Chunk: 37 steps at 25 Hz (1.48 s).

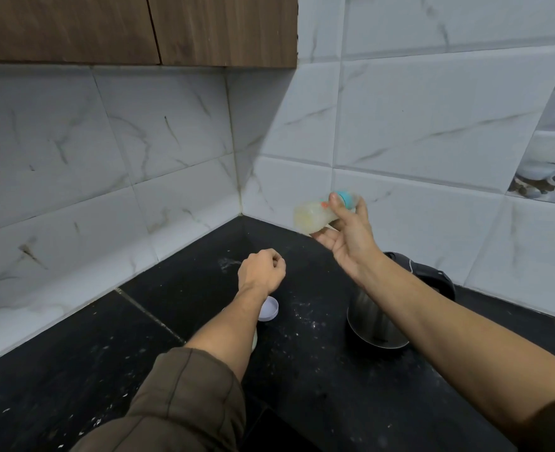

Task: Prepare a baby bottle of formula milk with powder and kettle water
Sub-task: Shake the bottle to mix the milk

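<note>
Black speckled stone counter (302, 402) lies mostly bare. Nearest, the left hand (261, 270) hovers curled shut, empty, above a white round plastic lid (268, 308). Beside it stands a steel kettle (372, 324). Farther, the right hand (347, 233) clamps a blurred, milky baby bottle (315, 216) sideways, probably shaking it, clear of the tiled corner.

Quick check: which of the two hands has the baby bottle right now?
The right hand grips the baby bottle, raised and tipped sideways by the wall. The left hand is a closed fist holding nothing visible.
</note>
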{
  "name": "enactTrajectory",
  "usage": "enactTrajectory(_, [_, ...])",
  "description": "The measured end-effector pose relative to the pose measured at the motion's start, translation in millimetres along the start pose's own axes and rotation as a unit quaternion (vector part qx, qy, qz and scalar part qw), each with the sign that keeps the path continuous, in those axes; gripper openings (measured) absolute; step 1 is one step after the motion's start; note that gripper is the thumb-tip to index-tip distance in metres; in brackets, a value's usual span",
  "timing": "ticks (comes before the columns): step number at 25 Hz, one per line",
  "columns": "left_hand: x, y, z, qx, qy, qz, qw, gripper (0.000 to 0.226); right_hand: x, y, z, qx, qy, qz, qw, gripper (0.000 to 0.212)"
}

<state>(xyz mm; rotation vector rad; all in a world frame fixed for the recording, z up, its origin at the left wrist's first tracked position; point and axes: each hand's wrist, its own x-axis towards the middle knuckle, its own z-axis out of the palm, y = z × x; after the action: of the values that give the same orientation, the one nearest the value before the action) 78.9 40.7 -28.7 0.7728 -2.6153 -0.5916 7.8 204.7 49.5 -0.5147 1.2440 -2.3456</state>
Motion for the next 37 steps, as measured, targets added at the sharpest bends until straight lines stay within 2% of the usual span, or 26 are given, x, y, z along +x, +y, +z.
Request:
enactTrajectory(2, [0,1,-1,0.006,-0.006,-0.004,1.0,0.02,-7,-2,3,-0.037,-0.045,0.028,0.998,0.068])
enactTrajectory(5, [-2,5,-5,0.022,-0.035,-0.003,0.999,0.01,-21,-2,3,-0.169,-0.175,0.067,0.968,0.077])
enactTrajectory(7, [-2,7,-7,0.017,-0.026,-0.004,1.0,0.011,-20,0,3,-0.137,-0.152,0.052,0.977,0.082])
enactTrajectory(9, [-2,5,-4,-0.007,-0.015,-0.008,1.0,0.015,-11,0,4,-0.047,-0.063,0.022,0.997,0.075])
enactTrajectory(11, [-4,3,-4,-0.016,-0.012,-0.012,1.0,0.02,-5,-1,4,0.008,-0.026,0.011,1.0,0.065])
enactTrajectory(13, [-3,3,-4,-0.007,-0.014,-0.011,1.0,0.015,-12,-4,6,-0.013,-0.072,0.046,0.996,0.063])
enactTrajectory(15, [-4,4,-8,0.006,-0.023,-0.011,1.0,0.013,-22,-3,7,-0.081,-0.159,0.089,0.98,0.06])
enactTrajectory(17, [-6,5,-9,0.011,-0.021,-0.015,1.0,0.013,-26,-1,7,-0.089,-0.187,0.095,0.974,0.051])
enactTrajectory(18, [-5,4,-8,0.01,-0.017,-0.013,1.0,0.013,-25,-1,9,-0.068,-0.165,0.084,0.98,0.046])
enactTrajectory(20, [-6,3,-7,0.002,-0.008,-0.008,1.0,0.02,-17,-1,10,0.007,-0.069,0.077,0.995,0.04])
enactTrajectory(22, [-7,2,-8,0.0,-0.005,-0.003,1.0,0.023,-10,-1,9,0.074,-0.007,0.098,0.992,0.039])
enactTrajectory(24, [-8,3,-11,-0.001,-0.013,-0.009,1.0,0.018,-15,-3,10,0.038,-0.057,0.126,0.99,0.039])
enactTrajectory(27, [-9,5,-13,0.0,-0.015,-0.019,1.0,0.024,-26,0,11,-0.048,-0.196,0.131,0.971,0.038])
enactTrajectory(28, [-9,4,-12,-0.002,-0.014,-0.022,1.0,0.023,-27,0,12,-0.04,-0.196,0.123,0.972,0.037])
enactTrajectory(31, [-11,4,-11,-0.006,-0.014,-0.012,1.0,0.018,-18,-2,12,0.062,-0.054,0.111,0.99,0.038])
enactTrajectory(33, [-10,2,-9,0.002,-0.008,-0.002,1.0,0.022,-12,-1,10,0.117,-0.01,0.117,0.986,0.038])
enactTrajectory(35, [-11,3,-11,0.009,-0.015,-0.003,1.0,0.019,-17,-3,8,0.052,-0.064,0.13,0.988,0.043])
enactTrajectory(37, [-11,5,-13,0.014,-0.022,-0.01,1.0,0.015,-22,0,7,-0.038,-0.178,0.136,0.974,0.055])
